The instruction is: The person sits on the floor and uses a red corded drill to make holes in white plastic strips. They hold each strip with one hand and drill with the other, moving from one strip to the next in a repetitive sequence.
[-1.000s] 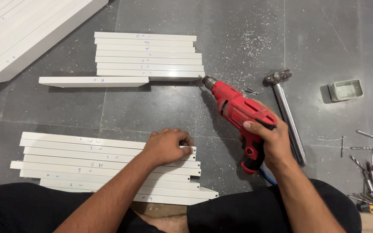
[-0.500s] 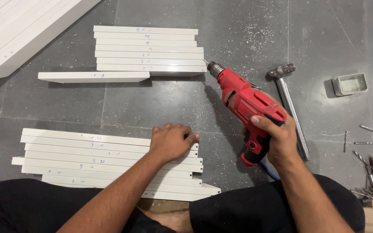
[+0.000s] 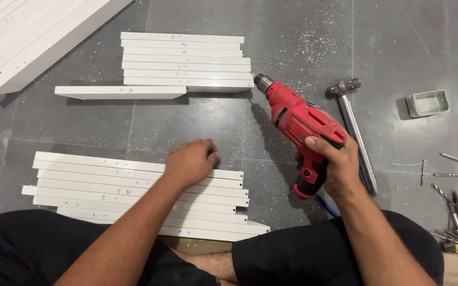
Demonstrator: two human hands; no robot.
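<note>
Right hand (image 3: 334,165) is gripping a heavy-looking red drill (image 3: 302,124) by its handle; left hand (image 3: 189,161), fingers loosely curled, is resting on stiff white slats (image 3: 107,185) on the floor.

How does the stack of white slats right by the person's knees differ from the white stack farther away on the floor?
The near stack of slats is fanned out unevenly, its ends staggered; the far stack is squared up, apart from one slat pulled out to the left. The left hand rests on the near stack; no hand is on the far stack, though the red drill in the right hand points at its corner. Both are flat white slats with small pen marks, lying on the grey floor.
</note>
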